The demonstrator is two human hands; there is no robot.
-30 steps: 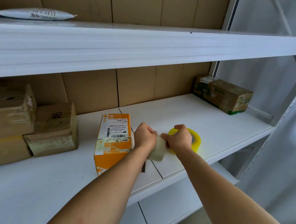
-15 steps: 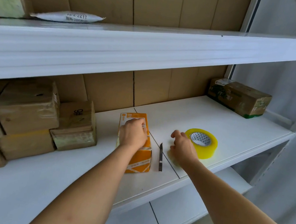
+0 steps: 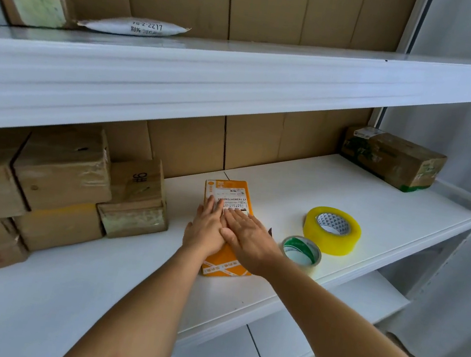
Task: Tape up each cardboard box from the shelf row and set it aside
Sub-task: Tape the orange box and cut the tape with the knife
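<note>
A small orange box with a white shipping label stands on the white middle shelf. My left hand lies flat on its top, fingers straight and pointing away from me. My right hand presses flat beside it, partly over the left hand's edge. A small clear tape roll with green print lies just right of my right wrist. A larger yellow tape roll lies flat further right. The dark tool seen earlier is mostly hidden by my right hand.
Several brown cardboard boxes are stacked at the left of the shelf. One taped brown box sits at the far right back. The upper shelf overhangs and carries a white mailer and a small box.
The view shifted left. My right hand left the yellow roll and came onto the orange box beside the left hand. The small clear roll now lies on the shelf.
</note>
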